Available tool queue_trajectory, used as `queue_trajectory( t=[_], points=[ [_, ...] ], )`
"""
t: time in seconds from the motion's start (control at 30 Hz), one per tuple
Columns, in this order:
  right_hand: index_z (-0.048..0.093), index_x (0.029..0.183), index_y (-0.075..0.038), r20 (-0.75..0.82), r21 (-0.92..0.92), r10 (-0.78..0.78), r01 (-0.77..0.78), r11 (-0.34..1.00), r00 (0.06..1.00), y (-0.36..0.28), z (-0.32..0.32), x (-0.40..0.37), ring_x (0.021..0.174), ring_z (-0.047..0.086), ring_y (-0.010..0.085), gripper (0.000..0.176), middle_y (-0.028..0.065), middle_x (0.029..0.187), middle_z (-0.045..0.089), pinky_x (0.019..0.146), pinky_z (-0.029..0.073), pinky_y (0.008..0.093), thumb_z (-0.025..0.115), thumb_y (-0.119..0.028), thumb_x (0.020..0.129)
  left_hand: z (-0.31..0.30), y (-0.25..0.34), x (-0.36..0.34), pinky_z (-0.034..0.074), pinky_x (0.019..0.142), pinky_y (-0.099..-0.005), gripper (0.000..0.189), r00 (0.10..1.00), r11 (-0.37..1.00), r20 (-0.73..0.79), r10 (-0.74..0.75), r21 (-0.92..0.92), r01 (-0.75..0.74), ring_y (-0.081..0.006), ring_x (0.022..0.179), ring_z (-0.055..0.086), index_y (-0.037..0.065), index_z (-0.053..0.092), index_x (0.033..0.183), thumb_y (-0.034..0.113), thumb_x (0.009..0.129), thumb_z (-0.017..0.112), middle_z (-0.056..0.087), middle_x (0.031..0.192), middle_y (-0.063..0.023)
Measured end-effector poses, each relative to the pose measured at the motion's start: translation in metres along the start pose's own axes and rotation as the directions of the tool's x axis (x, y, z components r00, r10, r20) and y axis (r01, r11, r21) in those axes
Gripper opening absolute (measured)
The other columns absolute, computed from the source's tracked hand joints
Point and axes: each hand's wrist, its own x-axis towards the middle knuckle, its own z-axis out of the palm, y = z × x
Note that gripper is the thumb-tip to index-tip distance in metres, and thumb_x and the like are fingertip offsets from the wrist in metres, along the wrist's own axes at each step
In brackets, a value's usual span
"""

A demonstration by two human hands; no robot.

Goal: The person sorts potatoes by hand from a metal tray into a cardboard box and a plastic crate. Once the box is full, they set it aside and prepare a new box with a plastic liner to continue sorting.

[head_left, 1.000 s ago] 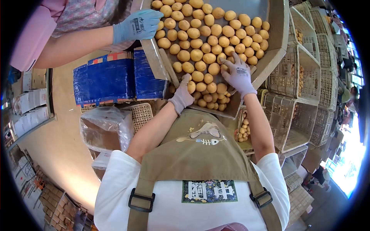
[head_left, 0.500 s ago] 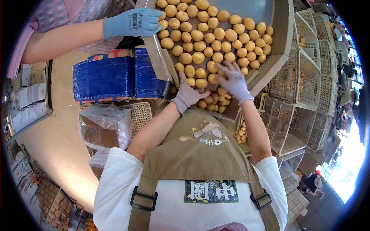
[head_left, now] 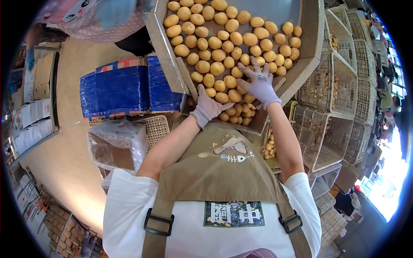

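Observation:
Many small yellow potatoes (head_left: 216, 68) lie spread over a sloping tray with raised sides (head_left: 167, 56). At its narrow lower opening, my left hand (head_left: 208, 107) in a pale glove rests by the left edge, thumb up and fingers stretched across toward the right, close against the lowest potatoes. My right hand (head_left: 260, 86), gloved too, lies over potatoes at the right of the opening, its fingers spread and touching them. Neither hand is closed around a potato. Below and between my hands, more potatoes (head_left: 235, 115) are heaped in a container right in front of my apron.
Stacked plastic crates (head_left: 318, 137) stand on the right, some holding potatoes. To the left are blue-wrapped boxes (head_left: 114, 90) and a plastic-lined carton (head_left: 114, 146). Another person (head_left: 92, 30) stands at upper left, with one blue-gloved hand blurred.
My right hand has shifted slightly up and left over the potatoes, while my left hand stays nearly in place. The other person's blue-gloved hand has left the tray edge, moving left.

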Motion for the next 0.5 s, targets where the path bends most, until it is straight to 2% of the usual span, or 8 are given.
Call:
queue_trajectory(
  t=[0.03, 0.1, 0.17, 0.2, 0.23, 0.33, 0.4, 0.5],
  points=[
    [0.062, 0.135, -0.035, 0.029, 0.028, 0.040, -0.041, 0.999, 0.999, 0.000, -0.002, 0.010, 0.134, 0.043, 0.0463, 0.048, 0.0114, 0.150, 0.049, 0.109, 0.029, 0.0629, 0.060, -0.051, 0.090, 0.003, 0.000, -0.001, 0.029, 0.111, -0.0714, 0.081, 1.000, 1.000, 0.000, -0.001, -0.017, 0.001, -0.0378, 0.150, 0.026, 0.021, 0.026, 0.158, 0.072, 0.095, 0.032, 0.027, 0.164, -0.0077],
    [0.068, 0.124, -0.023, 0.066, 0.000, 0.118, -0.118, 0.993, 0.991, -0.021, -0.033, 0.028, 0.107, 0.064, 0.0378, 0.040, 0.0109, 0.131, 0.063, 0.099, 0.045, 0.0521, 0.061, -0.043, 0.089, -0.019, 0.002, 0.005, 0.028, 0.112, -0.0718, 0.082, 0.886, 0.674, 0.432, -0.167, -0.607, 0.422, -0.0384, 0.150, 0.025, 0.021, 0.025, 0.158, 0.073, 0.094, 0.033, 0.026, 0.164, -0.0086],
    [0.067, 0.124, -0.020, -0.129, 0.196, 0.004, 0.021, 0.980, 0.992, -0.038, -0.038, 0.053, 0.103, 0.066, 0.0369, 0.040, 0.0122, 0.124, 0.065, 0.094, 0.048, 0.0509, 0.061, -0.040, 0.090, -0.024, 0.002, 0.007, 0.026, 0.113, -0.0719, 0.084, 0.882, 0.703, 0.446, -0.154, -0.578, 0.415, -0.0390, 0.150, 0.023, 0.021, 0.024, 0.158, 0.074, 0.093, 0.034, 0.025, 0.165, -0.0091],
    [0.066, 0.124, -0.019, -0.234, 0.278, -0.033, 0.099, 0.955, 0.972, -0.045, -0.039, 0.068, 0.100, 0.067, 0.0364, 0.040, 0.0129, 0.121, 0.066, 0.091, 0.049, 0.0503, 0.060, -0.039, 0.090, -0.018, 0.001, 0.006, 0.025, 0.113, -0.0717, 0.086, 0.963, 0.940, 0.249, -0.102, -0.291, 0.175, -0.0392, 0.150, 0.023, 0.020, 0.024, 0.158, 0.075, 0.092, 0.034, 0.024, 0.165, -0.0092],
    [0.063, 0.128, -0.019, -0.125, 0.230, -0.050, 0.078, 0.970, 0.991, -0.056, -0.040, 0.086, 0.105, 0.066, 0.0360, 0.041, 0.0135, 0.124, 0.064, 0.092, 0.050, 0.0494, 0.059, -0.035, 0.090, -0.012, -0.001, 0.005, 0.024, 0.114, -0.0716, 0.088, 0.996, 0.995, 0.086, 0.030, 0.094, -0.038, -0.0394, 0.150, 0.022, 0.020, 0.023, 0.159, 0.076, 0.091, 0.035, 0.023, 0.165, -0.0093],
    [0.056, 0.137, -0.022, 0.117, -0.039, 0.017, -0.013, 0.999, 0.993, -0.090, -0.041, 0.106, 0.118, 0.061, 0.0352, 0.045, 0.0142, 0.135, 0.056, 0.096, 0.051, 0.0494, 0.056, -0.026, 0.092, -0.003, 0.002, 0.000, 0.027, 0.113, -0.0717, 0.094, 0.998, 0.997, -0.047, -0.037, 0.067, 0.040, -0.0430, 0.150, 0.021, 0.019, 0.018, 0.160, 0.080, 0.089, 0.034, 0.020, 0.166, -0.0102],
    [0.058, 0.135, -0.021, 0.221, 0.010, 0.076, -0.080, 0.997, 0.972, -0.100, -0.052, 0.115, 0.125, 0.057, 0.0320, 0.043, 0.0156, 0.137, 0.054, 0.100, 0.049, 0.0511, 0.054, -0.017, 0.093, -0.002, 0.005, -0.001, 0.028, 0.112, -0.0728, 0.093, 0.994, 0.997, -0.075, -0.074, 0.018, 0.076, -0.0440, 0.150, 0.020, 0.018, 0.017, 0.160, 0.079, 0.091, 0.032, 0.020, 0.166, -0.0111],
    [0.062, 0.129, -0.024, -0.153, 0.337, -0.008, 0.060, 0.940, 0.988, -0.074, -0.024, 0.091, 0.103, 0.066, 0.0325, 0.039, 0.0151, 0.124, 0.061, 0.086, 0.055, 0.0458, 0.060, -0.016, 0.090, 0.003, 0.001, -0.004, 0.027, 0.114, -0.0691, 0.094, 1.000, 0.994, -0.005, -0.007, 0.108, 0.008, -0.0407, 0.151, 0.021, 0.018, 0.020, 0.159, 0.079, 0.089, 0.035, 0.022, 0.165, -0.0090]
  ],
)
